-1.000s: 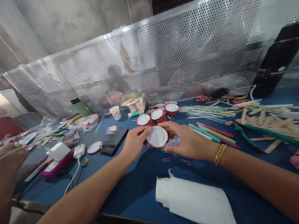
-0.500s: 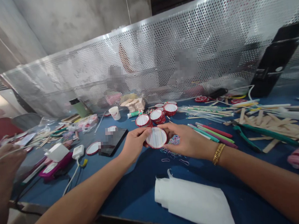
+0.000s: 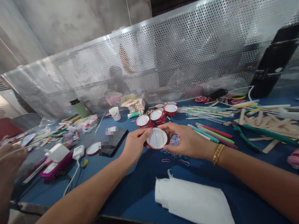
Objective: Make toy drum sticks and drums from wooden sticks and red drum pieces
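Observation:
My left hand (image 3: 134,142) and my right hand (image 3: 187,139) hold a small round drum-like piece (image 3: 156,138) between them. It has a white top with faint stripes and a red rim, and its top is tilted towards me. The left thumb rests on the rim's left side, while the right thumb and fingers grip the right edge. Just behind my hands stand similar red-sided pieces (image 3: 156,117) with white tops. Small coloured rubber bands (image 3: 175,140) lie beside and below my right hand. Nearest me is a folded white cloth (image 3: 191,201).
A phone (image 3: 113,143), charger (image 3: 78,151) and paper cup (image 3: 115,113) lie to the left. On the right are coloured pens (image 3: 215,132), green-handled pliers (image 3: 268,135) and wooden sticks (image 3: 259,123). A perforated metal screen (image 3: 141,59) runs behind. Another person's hand (image 3: 9,159) is far left.
My hands and the round piece stay almost in place, with only a very slight shift. A blurred shape behind the screen at the right has gone from view.

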Motion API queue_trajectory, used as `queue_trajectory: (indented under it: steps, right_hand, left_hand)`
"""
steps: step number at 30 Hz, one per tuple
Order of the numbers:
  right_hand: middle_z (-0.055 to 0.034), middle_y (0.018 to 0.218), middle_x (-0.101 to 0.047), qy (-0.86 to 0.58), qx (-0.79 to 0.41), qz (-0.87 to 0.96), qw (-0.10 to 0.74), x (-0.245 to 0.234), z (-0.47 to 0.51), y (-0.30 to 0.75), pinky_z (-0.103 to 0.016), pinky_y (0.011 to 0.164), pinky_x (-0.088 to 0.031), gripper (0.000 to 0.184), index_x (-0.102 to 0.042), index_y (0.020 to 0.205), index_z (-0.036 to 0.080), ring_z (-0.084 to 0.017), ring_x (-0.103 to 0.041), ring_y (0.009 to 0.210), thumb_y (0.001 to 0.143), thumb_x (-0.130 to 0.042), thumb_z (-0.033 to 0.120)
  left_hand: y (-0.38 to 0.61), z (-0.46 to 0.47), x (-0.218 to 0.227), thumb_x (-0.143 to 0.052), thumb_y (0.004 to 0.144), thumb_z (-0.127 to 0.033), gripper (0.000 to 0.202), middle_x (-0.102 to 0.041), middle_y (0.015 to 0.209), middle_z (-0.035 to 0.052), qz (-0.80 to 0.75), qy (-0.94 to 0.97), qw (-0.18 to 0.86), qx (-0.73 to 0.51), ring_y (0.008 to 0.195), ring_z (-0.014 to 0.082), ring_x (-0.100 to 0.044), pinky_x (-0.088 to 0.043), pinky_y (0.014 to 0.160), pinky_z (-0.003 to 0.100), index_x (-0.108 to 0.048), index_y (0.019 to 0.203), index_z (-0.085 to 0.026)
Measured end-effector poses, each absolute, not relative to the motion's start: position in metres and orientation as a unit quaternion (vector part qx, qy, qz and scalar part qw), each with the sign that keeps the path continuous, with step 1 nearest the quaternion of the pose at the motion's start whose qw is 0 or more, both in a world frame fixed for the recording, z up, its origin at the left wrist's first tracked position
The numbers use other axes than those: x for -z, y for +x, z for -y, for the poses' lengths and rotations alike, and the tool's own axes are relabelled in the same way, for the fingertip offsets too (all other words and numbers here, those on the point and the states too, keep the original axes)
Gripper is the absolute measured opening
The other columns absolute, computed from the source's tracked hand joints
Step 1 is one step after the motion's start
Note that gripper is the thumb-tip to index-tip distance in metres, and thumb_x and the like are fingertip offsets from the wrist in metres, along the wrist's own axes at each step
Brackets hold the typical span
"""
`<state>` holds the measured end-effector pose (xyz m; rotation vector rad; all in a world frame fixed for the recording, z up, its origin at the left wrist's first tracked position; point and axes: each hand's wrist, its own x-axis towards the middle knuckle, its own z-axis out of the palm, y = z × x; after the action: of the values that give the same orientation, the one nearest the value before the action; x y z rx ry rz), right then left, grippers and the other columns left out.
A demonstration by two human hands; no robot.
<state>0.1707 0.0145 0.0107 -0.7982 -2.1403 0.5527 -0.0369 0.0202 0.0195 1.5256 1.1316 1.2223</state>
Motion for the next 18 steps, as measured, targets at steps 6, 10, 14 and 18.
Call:
queue_trajectory:
  steps: [6, 10, 14, 18]
  right_hand:
    - [-0.0100, 0.116, -0.069, -0.321, -0.284, 0.803, 0.414, -0.005, -0.020, 0.173, -0.039, 0.089, -0.056, 0.057, -0.050, 0.132, 0.020, -0.021, -0.069, 0.097, 0.079, -0.069, 0.028]
    - [-0.0066, 0.095, -0.073, -0.349, -0.316, 0.781, 0.410, -0.002, -0.023, 0.170, -0.034, 0.075, -0.058, 0.026, -0.061, 0.108, 0.019, -0.018, -0.070, 0.082, 0.089, -0.057, 0.035]
    - [0.0009, 0.068, -0.064, -0.399, -0.318, 0.765, 0.394, 0.000, -0.023, 0.168, -0.027, 0.056, -0.052, 0.018, -0.056, 0.079, 0.020, -0.015, -0.066, 0.059, 0.088, -0.055, 0.036]
    - [0.0031, 0.064, -0.063, -0.411, -0.343, 0.749, 0.392, 0.000, -0.018, 0.165, -0.025, 0.052, -0.049, 0.014, -0.053, 0.077, 0.022, -0.014, -0.066, 0.055, 0.085, -0.056, 0.032]
  left_hand:
    - [-0.038, -0.022, -0.021, -0.071, 0.077, -0.042, 0.035, -0.071, 0.080, 0.0057, -0.443, 0.631, 0.412, -0.486, 0.063, 0.0136, -0.059, -0.051, 0.055, 0.025, -0.078, 0.097, -0.013]
    - [-0.037, -0.022, -0.020, -0.071, 0.076, -0.041, 0.034, -0.071, 0.080, 0.0058, -0.448, 0.647, 0.400, -0.470, 0.064, 0.0146, -0.059, -0.052, 0.054, 0.026, -0.077, 0.096, -0.013]
    - [-0.037, -0.022, -0.018, -0.070, 0.077, -0.045, 0.038, -0.071, 0.083, 0.0060, -0.454, 0.657, 0.404, -0.447, 0.068, 0.0152, -0.059, -0.051, 0.057, 0.025, -0.076, 0.098, -0.014]
    - [-0.037, -0.020, -0.017, -0.068, 0.080, -0.048, 0.040, -0.071, 0.087, 0.0061, -0.440, 0.675, 0.419, -0.419, 0.073, 0.0152, -0.060, -0.050, 0.062, 0.025, -0.074, 0.100, -0.014]
